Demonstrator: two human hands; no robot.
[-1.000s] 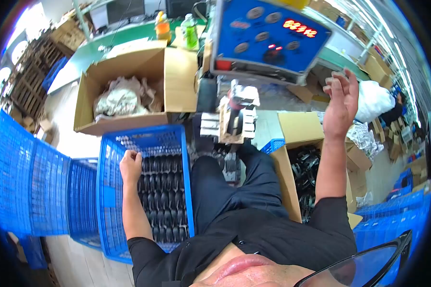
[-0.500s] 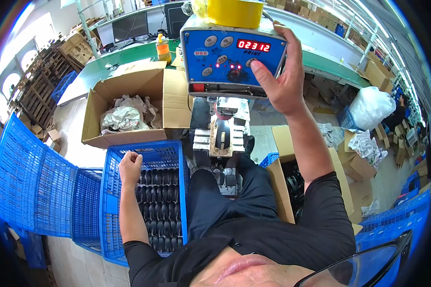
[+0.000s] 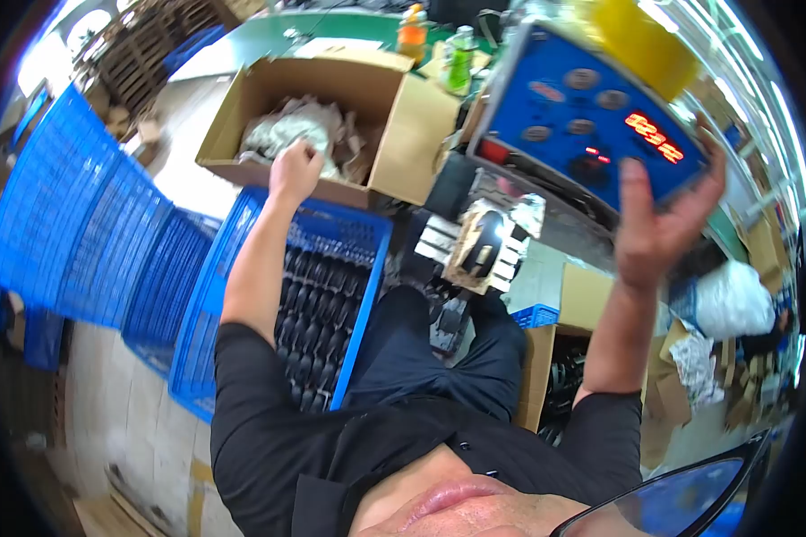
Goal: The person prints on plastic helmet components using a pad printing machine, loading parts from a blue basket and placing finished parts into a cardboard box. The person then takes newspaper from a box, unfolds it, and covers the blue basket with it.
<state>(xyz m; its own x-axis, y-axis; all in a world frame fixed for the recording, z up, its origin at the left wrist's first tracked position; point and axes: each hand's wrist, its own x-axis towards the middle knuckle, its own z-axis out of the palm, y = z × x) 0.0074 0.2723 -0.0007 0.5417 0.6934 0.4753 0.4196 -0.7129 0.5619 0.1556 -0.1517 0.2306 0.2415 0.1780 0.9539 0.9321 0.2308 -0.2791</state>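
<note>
My left hand (image 3: 296, 172) is closed, fingers curled in, above the front edge of an open cardboard box (image 3: 282, 177) with crumpled wrapping inside. Whatever it may hold is hidden. At the right side of a blue control box (image 3: 546, 103) with red lit digits, my right hand (image 3: 658, 234) has its fingers spread, the thumb in front of the panel's lower right part. Below the panel a dark oval piece (image 3: 484, 243) sits in a light-coloured fixture (image 3: 461, 257) of the machine, under a bright light.
A blue crate (image 3: 367, 315) at my left side holds rows of dark rounded pieces (image 3: 318, 309). Stacked blue crates (image 3: 72, 215) stand farther left. Another cardboard box (image 3: 535, 371) with dark pieces is at my right. Two bottles, one orange (image 3: 412, 38) and one green (image 3: 458, 64), stand behind.
The view has tilted and shifted. My left hand has gone from over the blue crate to the cardboard box's front edge. My right thumb has moved lower on the panel.
</note>
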